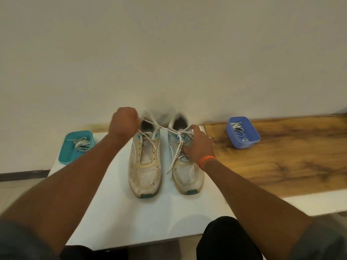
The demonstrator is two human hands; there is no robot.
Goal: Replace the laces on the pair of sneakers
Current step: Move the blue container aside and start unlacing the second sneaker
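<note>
Off-white sneakers [165,162] with teal accents, perhaps yellowed soles; teal tub [64,152], blue tub [253,137], orange wristband [205,160].

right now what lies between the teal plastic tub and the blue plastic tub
In the head view, the pair of worn white sneakers on the white table, with both hands pulling a white lace.

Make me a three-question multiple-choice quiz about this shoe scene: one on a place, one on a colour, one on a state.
1. Where is the blue tub?
A. on the wooden top
B. on the floor
C. inside a shoe

2. What colour is the wristband?
A. green
B. orange
C. black

3. What is the left hand doing?
A. lying flat
B. pointing
C. pulling a lace

Answers: 1 A, it sits on the wood grain at the right. 2 B, an orange band circles the right wrist. 3 C, its fist grips a taut lace running from the right shoe.
</note>
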